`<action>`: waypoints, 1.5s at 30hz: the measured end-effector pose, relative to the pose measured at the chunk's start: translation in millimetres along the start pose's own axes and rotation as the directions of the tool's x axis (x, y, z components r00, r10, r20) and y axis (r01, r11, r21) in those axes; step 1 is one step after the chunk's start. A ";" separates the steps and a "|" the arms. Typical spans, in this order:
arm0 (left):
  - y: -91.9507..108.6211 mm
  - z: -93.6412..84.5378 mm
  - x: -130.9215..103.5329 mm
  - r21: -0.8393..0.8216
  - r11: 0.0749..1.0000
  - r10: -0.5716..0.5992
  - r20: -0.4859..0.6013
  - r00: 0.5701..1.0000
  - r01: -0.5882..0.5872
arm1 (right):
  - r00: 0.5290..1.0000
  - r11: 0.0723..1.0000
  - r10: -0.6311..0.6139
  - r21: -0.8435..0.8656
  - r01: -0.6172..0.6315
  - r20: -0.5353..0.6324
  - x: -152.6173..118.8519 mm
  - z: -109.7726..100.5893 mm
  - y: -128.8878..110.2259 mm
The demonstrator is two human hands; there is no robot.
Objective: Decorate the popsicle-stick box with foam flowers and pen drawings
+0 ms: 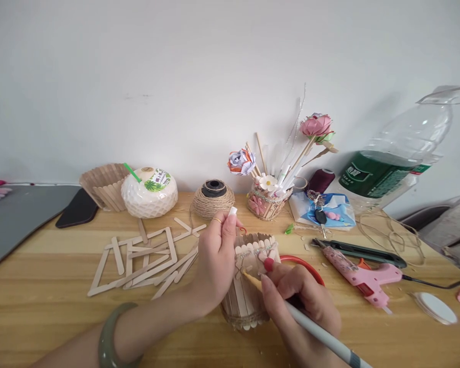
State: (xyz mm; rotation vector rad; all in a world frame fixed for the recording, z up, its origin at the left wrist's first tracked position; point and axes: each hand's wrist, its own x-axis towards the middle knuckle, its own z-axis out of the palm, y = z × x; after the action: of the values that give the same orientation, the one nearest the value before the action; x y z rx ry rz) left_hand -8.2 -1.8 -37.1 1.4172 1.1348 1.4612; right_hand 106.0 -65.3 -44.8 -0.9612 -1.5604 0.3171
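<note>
In the middle of the table a small pot made of craft sticks (245, 301) leans back, with twine near its base, a beaded trim near its scalloped rim and flower shapes on its side. My right hand (302, 301) is closed around a grey pen (322, 332), whose yellowish tip touches or nearly touches a flower on the pot. My left hand (218, 260) is beside the pot, its thumb and finger pinching a small white piece (233, 210). Whether its other fingers support the pot is hidden.
Loose craft sticks (138, 271) lie left. Behind are a twine spool (213, 199), a white coconut-shaped container (149, 197) and a flower pot (268, 202). On the right are a pink glue gun (362, 278), a utility knife (368, 254) and a large bottle (394, 153).
</note>
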 end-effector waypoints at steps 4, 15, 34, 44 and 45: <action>1.0 -0.3 0.0 0.007 1.000 -0.003 0.013 1.000 0.003 | 1.000 1.000 -0.021 0.008 0.021 -0.002 2.6 0.8 -0.1; 0.8 -0.9 -0.3 0.010 1.000 0.004 0.018 1.000 -0.004 | 1.000 1.000 -0.019 0.007 0.019 0.011 2.4 -0.1 -0.6; 1.0 -0.8 -0.9 0.011 1.000 0.016 0.010 1.000 -0.016 | 0.999 0.997 0.011 0.074 -0.013 0.036 -0.7 1.1 2.0; 2.9 -0.3 0.3 0.023 1.000 0.013 0.007 1.000 -0.013 | 1.000 0.997 0.014 0.076 -0.016 0.023 1.0 1.8 2.1; 2.6 -0.3 0.5 0.026 1.000 0.016 0.008 1.000 -0.016 | 1.000 0.997 0.009 0.078 -0.011 0.026 0.8 1.9 2.2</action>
State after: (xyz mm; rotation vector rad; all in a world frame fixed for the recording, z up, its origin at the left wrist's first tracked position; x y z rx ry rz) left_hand -8.4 -2.1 -34.4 1.4513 1.1444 1.4559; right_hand 105.2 -62.8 -46.2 -0.9075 -1.5553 0.3966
